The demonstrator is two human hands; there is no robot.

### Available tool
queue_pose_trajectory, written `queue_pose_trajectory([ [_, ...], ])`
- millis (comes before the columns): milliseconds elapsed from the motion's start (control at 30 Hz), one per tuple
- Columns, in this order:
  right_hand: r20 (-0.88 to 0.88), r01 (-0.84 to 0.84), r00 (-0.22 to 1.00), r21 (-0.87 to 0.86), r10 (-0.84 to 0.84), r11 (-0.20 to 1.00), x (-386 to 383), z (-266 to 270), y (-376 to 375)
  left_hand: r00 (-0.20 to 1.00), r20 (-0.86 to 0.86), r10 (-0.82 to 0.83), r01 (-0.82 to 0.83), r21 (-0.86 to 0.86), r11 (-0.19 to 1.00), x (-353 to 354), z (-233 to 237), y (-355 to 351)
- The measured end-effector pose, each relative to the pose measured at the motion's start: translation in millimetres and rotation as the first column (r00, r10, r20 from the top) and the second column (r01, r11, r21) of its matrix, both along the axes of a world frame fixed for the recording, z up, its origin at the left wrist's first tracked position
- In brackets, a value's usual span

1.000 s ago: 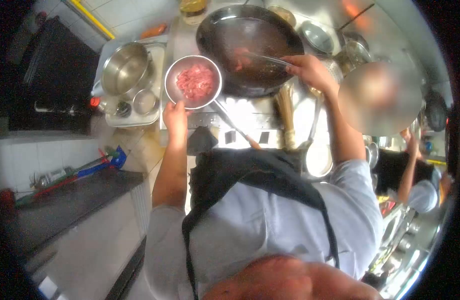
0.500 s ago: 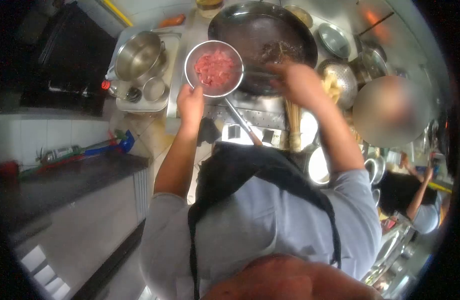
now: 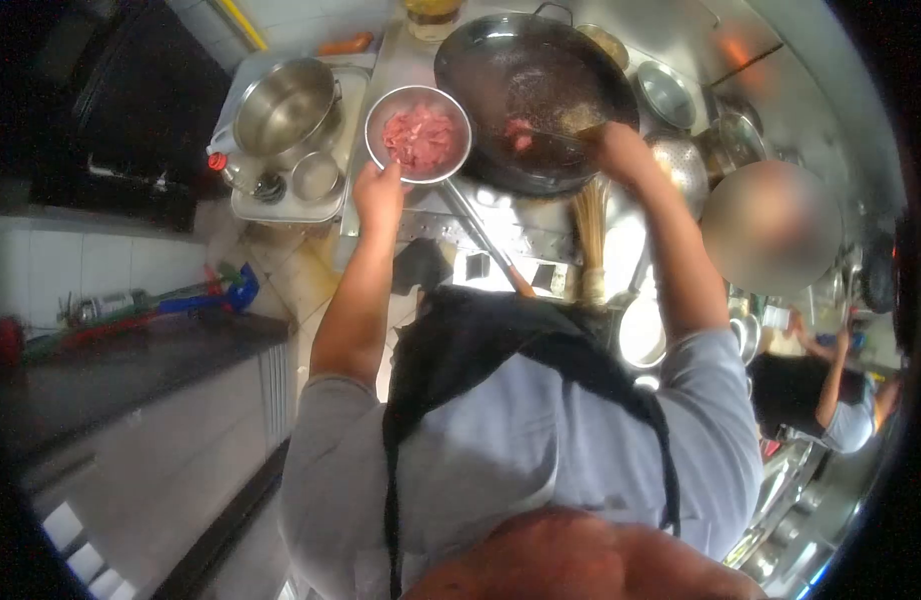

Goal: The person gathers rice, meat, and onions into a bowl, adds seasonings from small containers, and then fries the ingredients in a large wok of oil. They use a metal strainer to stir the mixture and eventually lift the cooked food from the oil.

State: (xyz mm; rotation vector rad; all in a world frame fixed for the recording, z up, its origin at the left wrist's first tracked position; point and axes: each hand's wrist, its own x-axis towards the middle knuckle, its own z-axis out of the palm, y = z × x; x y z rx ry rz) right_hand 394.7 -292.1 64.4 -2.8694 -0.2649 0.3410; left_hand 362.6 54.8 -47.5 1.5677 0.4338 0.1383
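Observation:
My left hand [image 3: 381, 196] grips the near rim of a metal bowl [image 3: 379, 165] that holds raw pink meat strips [image 3: 419, 136]. The bowl is left of a large dark wok [image 3: 471, 165]. Over the wok's right side, my right hand [image 3: 621, 150] is closed on a thin utensil [image 3: 561, 135], whose form is hard to make out. At the utensil's far end, a small piece of meat [image 3: 521, 134] shows in the wok, where the dark liquid bubbles. A long-handled tool [image 3: 486, 237] lies below the bowl, its wooden end toward my apron.
A tray [image 3: 281, 212] at the left carries a steel pot [image 3: 284, 112], a small cup [image 3: 315, 176] and a red-capped bottle [image 3: 219, 163]. A bamboo brush [image 3: 592, 245] stands below the wok. Right are a perforated strainer [image 3: 681, 170] and metal bowls. Another person [image 3: 841, 400] is at the far right.
My right hand has moved right, away from the bowl, with the utensil. A piece of meat now shows in the wok. The bowl in my left hand has shifted slightly left.

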Motion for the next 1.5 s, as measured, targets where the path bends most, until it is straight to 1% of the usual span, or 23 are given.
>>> queue_pose_trajectory([
  [33, -0.051, -0.043, 0.998, -0.118, 0.038, 0.992, 4.2, -10.3, -0.8, 1.000, 0.021, 0.006, -0.005, -0.041, 0.999, -0.8, -0.5, 0.5],
  [67, -0.053, -0.045, 0.998, -0.118, 0.039, 0.992, 3.2, -9.2, 4.2, 0.999, 0.043, 0.012, -0.008, -0.081, 0.997, -0.7, -2.1, 1.9],
  [133, 0.034, 0.110, 0.994, -0.392, -0.105, 0.913, 2.1, -6.9, 17.3, 0.999, 0.053, -0.002, 0.006, -0.078, 0.997, 1.6, -9.5, 6.8],
  [167, 0.032, 0.107, 0.994, -0.392, -0.103, 0.914, -2.4, 8.4, 28.3, 0.998, 0.059, -0.015, 0.019, -0.072, 0.997, 2.6, -11.6, 8.2],
  [233, 0.179, 0.123, 0.980, -0.231, -0.083, 0.965, -20.7, 51.9, 59.7, 0.998, 0.050, -0.035, 0.035, -0.015, 0.999, -3.1, 8.0, 4.4],
  [300, 0.168, 0.009, 0.986, -0.092, 0.007, 0.996, -27.3, 63.9, 84.8, 0.997, 0.044, -0.070, 0.069, 0.042, 0.997, -1.5, 9.9, 0.8],
  [367, 0.139, -0.052, 0.988, -0.067, 0.060, 0.996, -22.4, 54.6, 106.0, 0.991, 0.085, -0.104, 0.065, 0.378, 0.924, 8.2, -3.3, 3.1],
  [500, 0.131, -0.072, 0.989, 0.035, 0.067, 0.997, -13.7, 38.6, 109.8, 0.988, 0.125, -0.092, 0.030, 0.429, 0.903, 14.4, -5.4, 1.4],
  [700, 0.112, 0.031, 0.992, 0.239, -0.060, 0.971, -5.5, 49.5, 58.7, 0.996, 0.035, -0.078, 0.067, 0.249, 0.966, 30.1, -7.5, 6.5],
  [800, 0.037, 0.105, 0.989, 0.480, -0.140, 0.871, -3.5, 58.1, 39.5, 0.997, 0.016, -0.070, 0.067, 0.156, 0.985, 25.3, 8.7, 0.7],
  [833, 0.037, 0.106, 0.989, 0.478, -0.141, 0.872, -2.6, 64.0, 35.1, 0.997, 0.017, -0.069, 0.068, 0.019, 0.997, 24.4, 13.6, -1.4],
  [867, -0.078, 0.213, 0.977, 0.460, -0.199, 0.862, -1.4, 71.0, 30.7, 0.998, 0.015, -0.068, 0.069, -0.118, 0.991, 23.3, 16.3, -3.1],
  [900, -0.191, 0.315, 0.948, 0.431, -0.256, 0.846, 0.7, 74.2, 24.7, 0.998, 0.013, -0.069, 0.070, -0.121, 0.990, 22.9, 16.3, -3.5],
  [933, -0.057, 0.226, 0.973, 0.462, -0.225, 0.858, 5.8, 56.5, 12.9, 0.997, 0.019, -0.075, 0.077, -0.123, 0.989, 21.9, 16.2, -1.3],
  [967, -0.062, 0.221, 0.974, 0.463, -0.217, 0.858, 13.0, 42.7, 4.1, 0.997, 0.022, -0.075, 0.077, -0.122, 0.989, 19.8, 16.1, 2.2],
  [1033, -0.109, 0.172, 0.982, 0.179, -0.154, 0.969, 27.8, 18.8, -1.7, 0.998, 0.051, -0.038, 0.045, -0.145, 0.988, 14.9, 17.5, 2.4],
  [1100, -0.064, 0.096, 0.994, 0.078, -0.091, 0.992, 36.2, 2.0, 7.8, 0.997, 0.083, -0.005, 0.020, -0.170, 0.985, 15.5, 13.0, 5.9],
  [1167, -0.024, 0.030, 0.999, -0.028, -0.030, 0.999, 40.7, -8.7, 16.0, 0.995, 0.100, -0.026, 0.041, -0.154, 0.987, 15.8, 7.0, 10.1],
  [1233, 0.083, 0.074, 0.995, -0.336, -0.049, 0.939, 45.6, -13.7, 24.9, 0.997, 0.073, -0.025, 0.034, -0.129, 0.991, 16.3, 8.9, 11.3],
  [1300, 0.170, 0.081, 0.985, -0.306, -0.029, 0.949, 31.1, 18.2, 47.2, 0.999, 0.046, -0.024, 0.029, -0.110, 0.993, 17.9, 9.6, 14.4],
  [1367, 0.354, 0.029, 0.934, -0.194, 0.042, 0.981, 8.6, 58.1, 73.8, 0.997, 0.039, -0.065, 0.065, 0.023, 0.998, 19.8, 6.0, 17.1],
  [1433, 0.205, -0.032, 0.977, -0.157, 0.065, 0.987, 0.8, 70.2, 96.5, 0.994, 0.089, -0.071, 0.068, 0.033, 0.997, 22.1, 10.4, 12.6],
  [1500, 0.167, -0.032, 0.984, -0.181, 0.063, 0.983, 8.2, 46.2, 109.7, 0.986, 0.146, -0.087, 0.081, 0.046, 0.996, 30.1, 3.6, 9.4],
])
